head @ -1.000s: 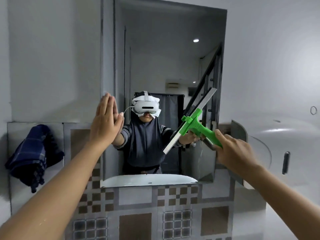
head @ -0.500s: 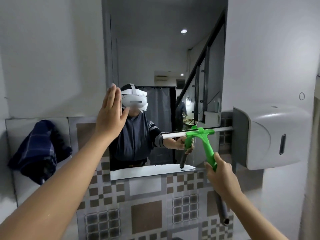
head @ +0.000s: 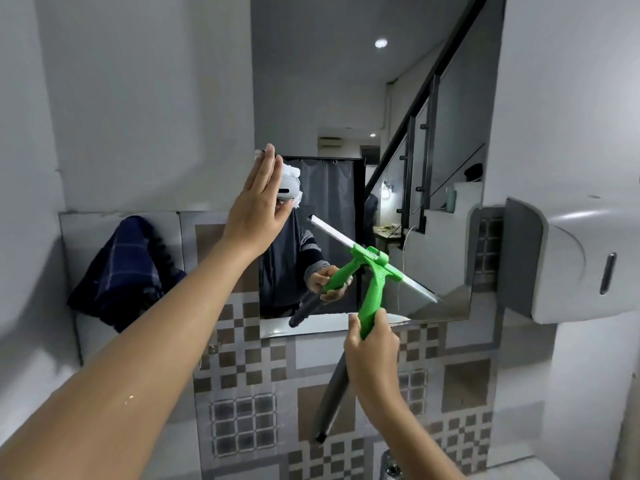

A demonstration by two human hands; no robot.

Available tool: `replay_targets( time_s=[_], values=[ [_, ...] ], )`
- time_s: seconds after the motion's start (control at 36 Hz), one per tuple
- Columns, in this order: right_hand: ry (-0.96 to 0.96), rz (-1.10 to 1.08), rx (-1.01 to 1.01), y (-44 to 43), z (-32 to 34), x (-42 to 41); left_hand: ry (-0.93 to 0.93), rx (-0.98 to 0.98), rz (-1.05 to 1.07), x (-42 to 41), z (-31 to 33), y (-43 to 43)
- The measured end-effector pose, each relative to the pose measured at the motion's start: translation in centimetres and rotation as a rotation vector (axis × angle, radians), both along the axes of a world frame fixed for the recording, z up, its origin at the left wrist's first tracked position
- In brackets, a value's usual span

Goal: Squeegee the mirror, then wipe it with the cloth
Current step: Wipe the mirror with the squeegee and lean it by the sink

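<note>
A tall wall mirror (head: 346, 98) fills the middle of the view. My right hand (head: 372, 351) grips the green squeegee (head: 372, 282) by its handle, with a grey pole hanging down from it. The blade lies slanted against the mirror's lower right part, high end to the left. My left hand (head: 258, 209) is flat with fingers together, pressed at the mirror's left edge. A dark blue checked cloth (head: 124, 268) hangs on the wall to the left of the mirror.
A white dispenser box (head: 571, 261) juts from the wall right of the mirror, close to the blade's lower end. Patterned brown and grey tiles (head: 242, 375) cover the wall below. The mirror shows a person with a headset, a curtain and stairs.
The squeegee blade has gone from level to slanted, its right end dropping toward the mirror's lower right corner. My left hand has stayed at the mirror's left edge. The view has shifted.
</note>
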State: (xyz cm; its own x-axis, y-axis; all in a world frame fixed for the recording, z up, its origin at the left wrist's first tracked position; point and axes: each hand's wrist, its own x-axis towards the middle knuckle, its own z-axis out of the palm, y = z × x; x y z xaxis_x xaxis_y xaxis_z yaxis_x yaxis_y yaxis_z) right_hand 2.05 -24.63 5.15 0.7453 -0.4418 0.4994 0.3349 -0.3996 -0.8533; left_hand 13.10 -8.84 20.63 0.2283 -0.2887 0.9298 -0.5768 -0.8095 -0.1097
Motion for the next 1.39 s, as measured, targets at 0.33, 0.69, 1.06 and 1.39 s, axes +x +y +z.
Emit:
replay_targets(
  time_s=[0.33,0.69,1.06,1.39],
  values=[
    [0.078,-0.058,-0.508,2.5,-1.7,-0.6,0.004,-0.047,0.009,0.0,-0.3,-0.8],
    [-0.067,-0.288,-1.282,-6.5,0.0,-0.2,0.042,-0.077,0.038,-0.4,-1.3,-1.4],
    [0.119,-0.384,-1.102,-16.1,-0.9,-1.4,0.015,-0.140,0.044,0.2,-2.6,-2.3],
    [0.282,-0.301,-0.676,-14.1,-3.3,-2.3,0.037,-0.104,0.055,-0.3,-3.9,-2.0]
  ],
)
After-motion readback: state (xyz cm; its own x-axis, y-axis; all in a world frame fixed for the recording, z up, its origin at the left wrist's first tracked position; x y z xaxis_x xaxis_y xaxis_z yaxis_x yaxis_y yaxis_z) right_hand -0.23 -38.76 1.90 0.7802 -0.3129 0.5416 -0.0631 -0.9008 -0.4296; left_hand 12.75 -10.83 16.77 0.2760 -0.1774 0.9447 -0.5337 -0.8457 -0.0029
